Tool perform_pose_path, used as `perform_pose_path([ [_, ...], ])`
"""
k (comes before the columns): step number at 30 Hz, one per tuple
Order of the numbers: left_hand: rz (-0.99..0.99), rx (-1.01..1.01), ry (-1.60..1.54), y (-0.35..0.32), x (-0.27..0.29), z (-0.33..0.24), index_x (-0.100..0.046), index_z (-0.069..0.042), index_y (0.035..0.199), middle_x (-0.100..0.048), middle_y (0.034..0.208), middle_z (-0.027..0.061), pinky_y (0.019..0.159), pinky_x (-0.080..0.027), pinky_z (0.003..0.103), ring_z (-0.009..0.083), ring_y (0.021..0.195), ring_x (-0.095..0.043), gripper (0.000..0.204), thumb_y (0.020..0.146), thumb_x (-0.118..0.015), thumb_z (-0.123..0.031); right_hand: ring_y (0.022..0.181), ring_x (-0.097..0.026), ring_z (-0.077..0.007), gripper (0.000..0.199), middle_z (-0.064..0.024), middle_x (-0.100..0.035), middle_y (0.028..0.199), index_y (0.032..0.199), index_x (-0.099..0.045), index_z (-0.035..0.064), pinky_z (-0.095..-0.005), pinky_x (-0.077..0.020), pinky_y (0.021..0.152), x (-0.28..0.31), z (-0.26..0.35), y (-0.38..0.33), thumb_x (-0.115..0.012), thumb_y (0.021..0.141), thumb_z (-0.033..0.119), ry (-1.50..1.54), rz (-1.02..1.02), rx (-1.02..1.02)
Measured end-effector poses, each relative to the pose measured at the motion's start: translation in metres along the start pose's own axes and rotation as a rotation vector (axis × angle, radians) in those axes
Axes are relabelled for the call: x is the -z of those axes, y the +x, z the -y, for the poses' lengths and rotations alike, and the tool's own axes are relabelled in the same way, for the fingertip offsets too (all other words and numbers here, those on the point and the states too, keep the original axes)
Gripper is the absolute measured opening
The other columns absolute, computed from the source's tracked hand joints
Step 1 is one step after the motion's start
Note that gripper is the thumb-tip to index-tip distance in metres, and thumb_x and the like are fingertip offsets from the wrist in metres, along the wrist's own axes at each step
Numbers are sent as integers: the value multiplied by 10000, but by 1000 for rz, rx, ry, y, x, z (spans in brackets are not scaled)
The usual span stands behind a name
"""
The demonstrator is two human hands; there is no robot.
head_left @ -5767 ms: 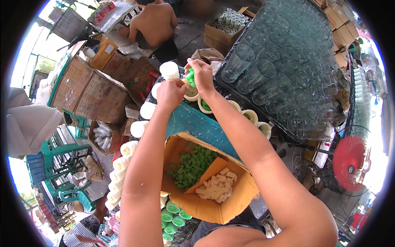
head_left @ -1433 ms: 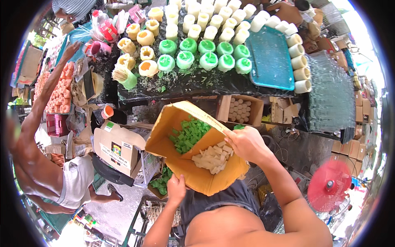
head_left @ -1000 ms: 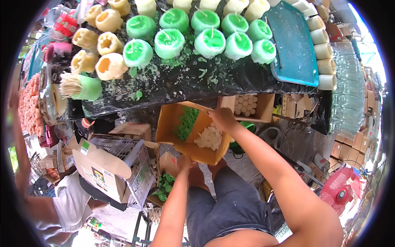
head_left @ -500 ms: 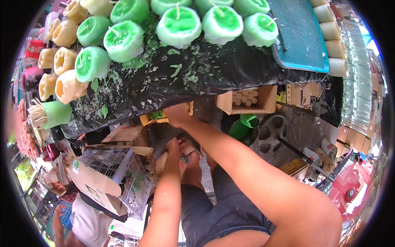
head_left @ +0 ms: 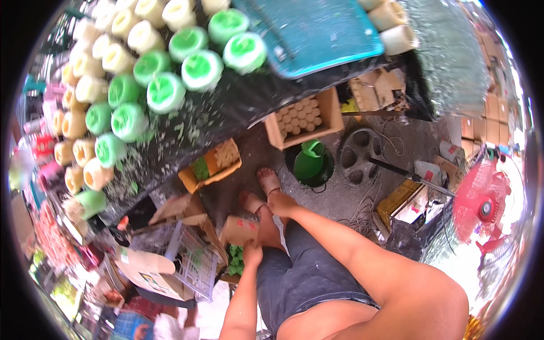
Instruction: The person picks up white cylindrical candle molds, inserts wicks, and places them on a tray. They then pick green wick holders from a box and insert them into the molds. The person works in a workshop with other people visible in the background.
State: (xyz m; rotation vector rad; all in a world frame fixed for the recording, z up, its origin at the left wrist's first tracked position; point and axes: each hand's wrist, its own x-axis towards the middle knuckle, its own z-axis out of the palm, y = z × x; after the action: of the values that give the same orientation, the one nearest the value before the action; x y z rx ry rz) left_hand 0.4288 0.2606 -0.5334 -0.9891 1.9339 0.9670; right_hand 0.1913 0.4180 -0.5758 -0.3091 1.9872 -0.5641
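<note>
My left hand [head_left: 252,253] is closed, its fingers curled beside my thigh. Next to it stands a cardboard box [head_left: 239,229] with green pieces [head_left: 235,259] behind it. Lower down in front of my knees hangs my right hand [head_left: 281,204], above a sandalled foot. Its fingers are bent together, and what they hold, if anything, is hidden. Under the table's edge a yellow container [head_left: 194,182] sits on the floor with green bits [head_left: 200,168] and pale pieces [head_left: 227,154] in it.
The black-covered table [head_left: 226,105] bears green candles [head_left: 245,52], cream candle shells [head_left: 144,37] and a blue tray [head_left: 328,34]. Below are a carton of pale cylinders [head_left: 298,117], a dark bucket with a green vessel [head_left: 309,164], a fan base [head_left: 359,155], a red fan [head_left: 483,208] and a grey crate [head_left: 195,260].
My right hand has come back from the yellow container toward my knees. My left hand has drawn nearer my thigh. The view has shifted, showing more of the floor and the container.
</note>
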Motion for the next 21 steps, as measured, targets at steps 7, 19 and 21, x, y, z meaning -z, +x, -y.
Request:
perform_pose_path([
  [7, 33, -127, -180, -22, 141, -22, -715, 21, 1291, -774, 1218, 211, 1039, -557, 405, 300, 1160, -744, 439, 1002, -690, -310, 1155, -708, -423, 374, -226, -756, 1190, 1162, -769, 82, -523, -555, 992, 75, -27, -140, -585, 983, 354, 81, -128, -61],
  [19, -149, -422, -595, -61, 354, -169, -637, -45, 1308, -738, 1169, 83, 709, -524, 273, 116, 891, -688, 276, 1089, -630, -212, 917, -771, -322, 212, -156, -794, 951, 988, -767, 65, -441, -592, 840, 170, -156, -269, -673, 929, 247, 336, -761, -413],
  [21, 12, -324, -560, -56, 346, -176, -642, -114, 1311, -763, 1169, 63, 641, -477, 247, 103, 847, -707, 270, 1083, -644, -257, 1069, -735, -405, 266, -213, -776, 1081, 1039, -778, 74, -474, -570, 940, 158, -166, -292, -640, 929, 273, 506, -750, -526],
])
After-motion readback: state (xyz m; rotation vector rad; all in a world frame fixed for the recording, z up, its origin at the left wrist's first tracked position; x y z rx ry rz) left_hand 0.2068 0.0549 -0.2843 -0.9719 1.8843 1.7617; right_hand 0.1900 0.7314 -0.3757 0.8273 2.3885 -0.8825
